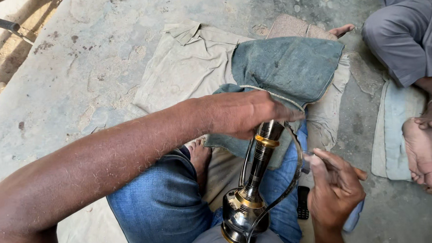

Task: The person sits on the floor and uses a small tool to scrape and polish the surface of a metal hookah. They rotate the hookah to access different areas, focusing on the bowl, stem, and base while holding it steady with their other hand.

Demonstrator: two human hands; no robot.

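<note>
Left hand (pixel 247 113) clamped on the neck top of a dark metal vase (pixel 249 192), propped on the lap at 6 o'clock. Right hand (pixel 335 189) at 4 o'clock, fingers pinched on a small tool. Bare concrete floor (pixel 80 59) open toward 10 o'clock; another person's feet (pixel 425 147) crowding 3 o'clock.

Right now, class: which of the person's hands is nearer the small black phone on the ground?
Right. The right hand hovers just beside the phone; the left hand grips the top of the vase, well above it.

Bright daylight, soft shadows, sharp focus, slight edge distortion
</note>
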